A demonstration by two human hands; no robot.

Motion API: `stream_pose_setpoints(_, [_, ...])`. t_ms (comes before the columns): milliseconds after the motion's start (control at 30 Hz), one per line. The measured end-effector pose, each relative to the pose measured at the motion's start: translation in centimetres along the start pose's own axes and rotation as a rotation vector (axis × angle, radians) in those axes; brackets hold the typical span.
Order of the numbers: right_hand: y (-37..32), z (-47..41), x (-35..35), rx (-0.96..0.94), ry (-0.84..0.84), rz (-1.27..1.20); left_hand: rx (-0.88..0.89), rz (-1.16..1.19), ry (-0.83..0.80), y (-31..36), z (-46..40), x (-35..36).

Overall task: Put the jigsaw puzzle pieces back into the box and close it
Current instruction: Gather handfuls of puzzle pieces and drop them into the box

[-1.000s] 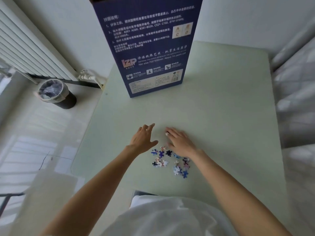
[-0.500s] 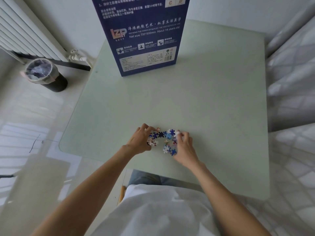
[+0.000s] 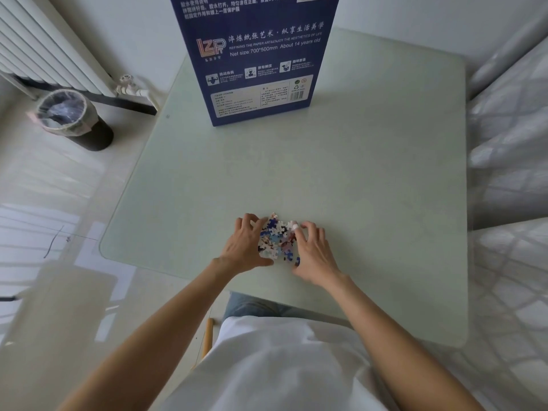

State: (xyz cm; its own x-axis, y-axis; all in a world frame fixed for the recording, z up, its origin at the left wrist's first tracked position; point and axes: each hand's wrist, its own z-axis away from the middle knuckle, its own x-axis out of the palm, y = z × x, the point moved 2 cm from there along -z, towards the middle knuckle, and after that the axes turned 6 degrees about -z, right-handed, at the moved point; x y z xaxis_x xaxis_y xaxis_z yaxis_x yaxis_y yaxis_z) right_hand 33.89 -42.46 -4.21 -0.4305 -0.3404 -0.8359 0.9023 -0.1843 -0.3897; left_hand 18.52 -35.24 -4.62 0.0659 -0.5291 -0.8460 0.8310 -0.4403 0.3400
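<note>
A small heap of jigsaw puzzle pieces, blue, white and pink, lies on the pale green table near its front edge. My left hand presses against the heap's left side with curled fingers. My right hand cups the heap's right side, fingers bent over the pieces. The two hands squeeze the pieces together between them. The tall dark blue puzzle box stands upright at the far side of the table, its top out of view.
A white radiator runs along the wall at the left. A black bin with a plastic liner stands on the floor beside the table. A quilted white bed borders the table's right edge.
Both hands have drawn back toward the table's front edge and closed in, sweeping the scattered pieces into one tight heap between them. The view has tilted down.
</note>
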Motion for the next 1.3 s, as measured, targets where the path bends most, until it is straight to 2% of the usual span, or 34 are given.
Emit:
stream_pose_setpoints(233, [-2.1,-2.4,0.1,-0.045,0.0,-0.181,0.006,0.069,0.035,1.1,0.1,0.8])
stream_pose_setpoints(400, [-1.2,-4.4,-1.7,-0.213,-0.084,0.102,0.038,0.14,0.051,0.4,0.2,0.4])
stream_pose_setpoints(533, [-1.8,-5.1,-2.2,-0.318,-0.174,0.129,0.003,0.168,0.092,0.3,0.6,0.4])
stream_pose_setpoints(700, [-2.0,-4.2,-1.6,-0.266,-0.176,0.022,-0.126,0.134,0.14,0.2,1.1,0.6])
stream_pose_setpoints(933, [-1.8,-4.2,-1.3,-0.178,-0.207,0.002,-0.136,0.184,0.04,0.6,0.6,0.4])
stream_pose_setpoints(1100, [-1.6,-4.1,-1.6,-0.236,-0.112,0.112,-0.09,0.128,-0.011,0.5,0.4,0.3])
stream_pose_setpoints(1300, [-1.6,-3.7,-1.4,-0.224,-0.118,-0.026,-0.054,0.12,0.022,1.1,0.7,0.6])
